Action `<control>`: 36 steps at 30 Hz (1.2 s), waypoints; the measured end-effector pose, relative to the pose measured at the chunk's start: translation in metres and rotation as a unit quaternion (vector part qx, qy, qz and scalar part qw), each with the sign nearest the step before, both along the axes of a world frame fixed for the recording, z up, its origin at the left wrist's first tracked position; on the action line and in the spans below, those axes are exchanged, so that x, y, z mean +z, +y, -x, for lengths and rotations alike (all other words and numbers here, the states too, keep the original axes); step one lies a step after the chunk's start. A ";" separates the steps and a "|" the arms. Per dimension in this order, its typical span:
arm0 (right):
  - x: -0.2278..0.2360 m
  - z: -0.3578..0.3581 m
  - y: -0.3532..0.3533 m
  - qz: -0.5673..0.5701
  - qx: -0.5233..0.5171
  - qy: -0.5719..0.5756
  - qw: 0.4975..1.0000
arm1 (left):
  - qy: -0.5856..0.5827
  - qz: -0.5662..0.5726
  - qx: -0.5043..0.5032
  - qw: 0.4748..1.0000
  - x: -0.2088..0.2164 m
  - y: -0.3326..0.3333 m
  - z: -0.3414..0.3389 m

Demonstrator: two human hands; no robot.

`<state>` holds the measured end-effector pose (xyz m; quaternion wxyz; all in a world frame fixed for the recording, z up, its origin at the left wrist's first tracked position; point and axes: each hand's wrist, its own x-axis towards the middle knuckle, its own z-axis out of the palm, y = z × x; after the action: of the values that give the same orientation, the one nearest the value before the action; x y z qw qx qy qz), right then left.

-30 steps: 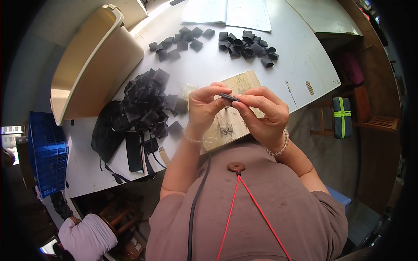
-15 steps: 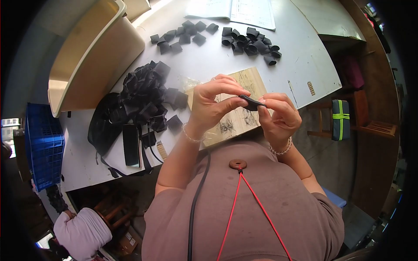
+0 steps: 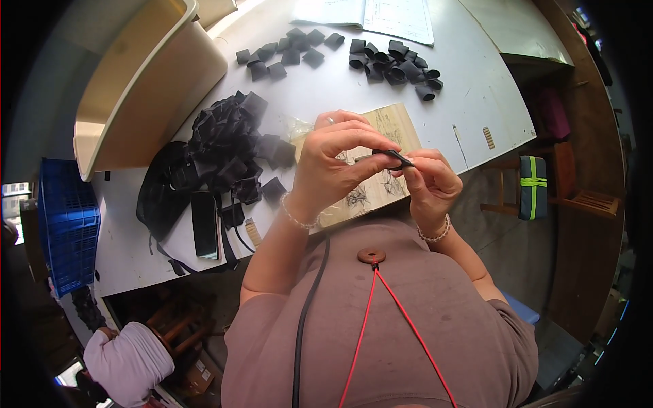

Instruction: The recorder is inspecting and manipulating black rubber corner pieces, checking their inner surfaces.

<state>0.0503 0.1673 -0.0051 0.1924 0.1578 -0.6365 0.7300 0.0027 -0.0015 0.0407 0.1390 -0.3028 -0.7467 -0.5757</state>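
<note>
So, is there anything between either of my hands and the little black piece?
Nothing visible is in the way: your left hand and right hand both pinch the black piece directly, above the wooden board. Your grip hides part of the piece.

head view — we look steeply down from the wearer's head, left lens of a pair | facing: over the brown shirt [image 3: 381, 319] to the white table [image 3: 469, 102] | range: close — left hand [image 3: 340, 155] and right hand [image 3: 433, 183] near mid-frame | lens: wide fisheye, upright, straight edges bowing toward the rim
</note>
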 end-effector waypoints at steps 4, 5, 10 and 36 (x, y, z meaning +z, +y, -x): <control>0.000 0.000 0.002 -0.044 -0.019 0.024 0.999 | -0.023 -0.051 -0.038 0.998 -0.003 0.001 0.002; 0.002 -0.001 0.002 -0.059 -0.031 0.026 0.997 | -0.040 -0.086 -0.054 0.994 -0.005 0.002 0.002; 0.023 0.005 0.000 -0.115 -0.066 0.069 0.989 | -0.098 -0.191 -0.100 0.972 -0.020 0.001 0.007; 0.068 0.026 -0.022 -0.224 -0.120 0.156 0.954 | -0.319 -0.314 -0.058 0.893 -0.063 0.000 -0.005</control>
<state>0.0247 0.1456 0.0627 0.3353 0.2311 -0.7602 0.5062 0.0082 -0.0013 -0.0225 -0.0521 -0.0864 -0.5126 -0.8527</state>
